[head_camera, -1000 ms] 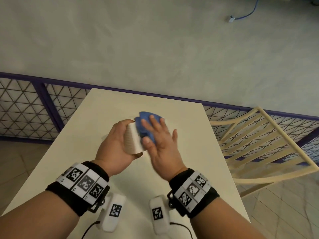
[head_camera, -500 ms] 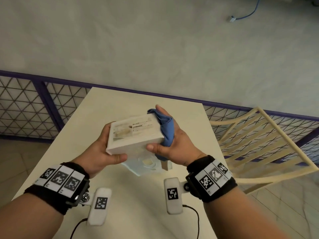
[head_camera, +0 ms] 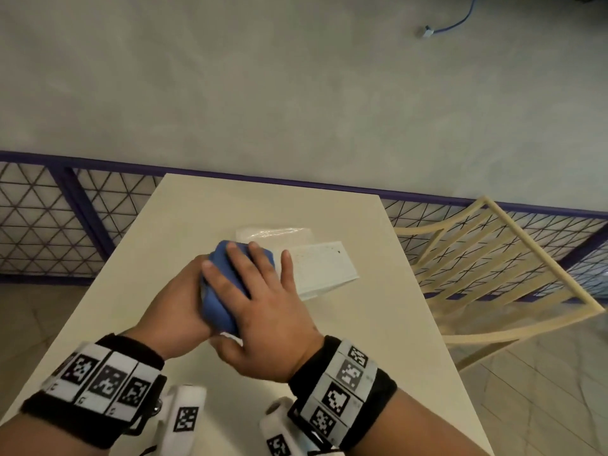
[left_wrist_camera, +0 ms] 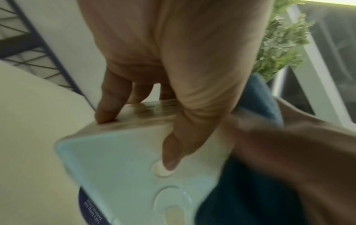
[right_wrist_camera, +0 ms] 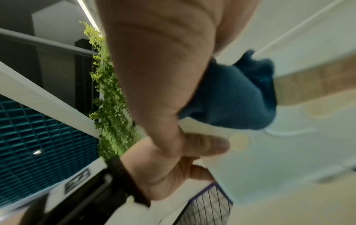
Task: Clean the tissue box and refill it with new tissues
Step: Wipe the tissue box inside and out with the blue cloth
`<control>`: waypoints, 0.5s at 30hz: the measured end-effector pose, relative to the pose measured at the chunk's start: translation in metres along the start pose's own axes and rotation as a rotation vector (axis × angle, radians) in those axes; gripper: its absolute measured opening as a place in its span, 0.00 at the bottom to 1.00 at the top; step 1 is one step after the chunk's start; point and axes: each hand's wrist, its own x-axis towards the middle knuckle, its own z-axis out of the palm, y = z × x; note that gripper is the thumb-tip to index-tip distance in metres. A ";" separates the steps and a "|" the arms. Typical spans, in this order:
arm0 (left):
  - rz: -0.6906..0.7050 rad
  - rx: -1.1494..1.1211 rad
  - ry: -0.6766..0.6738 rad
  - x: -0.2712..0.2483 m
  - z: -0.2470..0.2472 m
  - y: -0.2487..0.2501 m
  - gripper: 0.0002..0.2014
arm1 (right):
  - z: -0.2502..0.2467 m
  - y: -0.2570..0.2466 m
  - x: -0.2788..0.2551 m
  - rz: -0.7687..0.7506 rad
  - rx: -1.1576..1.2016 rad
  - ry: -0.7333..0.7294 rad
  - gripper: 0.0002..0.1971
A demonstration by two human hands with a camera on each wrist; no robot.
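Note:
The tissue box (left_wrist_camera: 119,159) is pale with rounded corners, and my left hand (head_camera: 177,311) grips it above the table. In the left wrist view the thumb lies on its broad face and the fingers hold the far edge. A blue cloth (head_camera: 217,307) covers the box in the head view, hiding nearly all of it. My right hand (head_camera: 260,291) presses the cloth flat against the box with straight, spread fingers. A flat white pack of tissues (head_camera: 322,268) in clear wrap lies on the table just right of my hands.
The cream table (head_camera: 214,209) runs away from me to a purple mesh railing (head_camera: 49,225). A cream slatted chair (head_camera: 493,274) stands at the table's right side. A blue cable (head_camera: 454,24) lies on the floor far beyond.
Half a second ago both hands held the box up with its label face showing. Now the right hand lies flat on the cloth over the box, and the tissue pack shows on the table.

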 end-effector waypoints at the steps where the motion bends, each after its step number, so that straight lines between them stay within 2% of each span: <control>1: -0.007 -0.068 0.003 -0.002 -0.001 -0.003 0.28 | 0.003 0.000 -0.004 -0.022 0.005 0.000 0.38; 4: -0.033 -0.180 -0.004 -0.009 -0.002 -0.014 0.34 | 0.006 0.025 -0.014 0.040 0.018 0.045 0.30; 8: -0.089 -0.228 0.010 -0.015 -0.007 -0.029 0.36 | -0.007 0.088 -0.023 0.220 0.019 0.072 0.32; 11: -0.124 -0.260 0.036 -0.017 -0.005 -0.036 0.38 | -0.014 0.116 -0.027 0.316 0.191 0.079 0.29; 13: -0.127 -0.261 0.037 -0.016 -0.002 -0.039 0.39 | -0.020 0.118 -0.026 0.380 0.404 0.180 0.24; 15: -0.130 -0.254 0.036 -0.015 -0.002 -0.041 0.38 | -0.033 0.119 -0.027 0.505 0.545 0.356 0.17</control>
